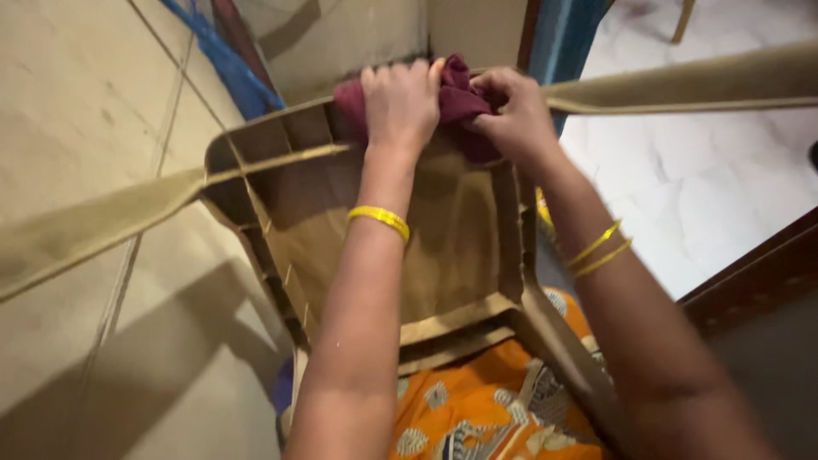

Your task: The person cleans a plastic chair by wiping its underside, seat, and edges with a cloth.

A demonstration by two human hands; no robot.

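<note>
Pressing a maroon cloth (460, 98) against the upturned chair (452, 247), both hands grip it.

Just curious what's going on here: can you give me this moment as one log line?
left hand: pressing maroon cloth on upturned tan plastic chair | right hand: fingers gripping cloth | chair legs pointing outward
</note>
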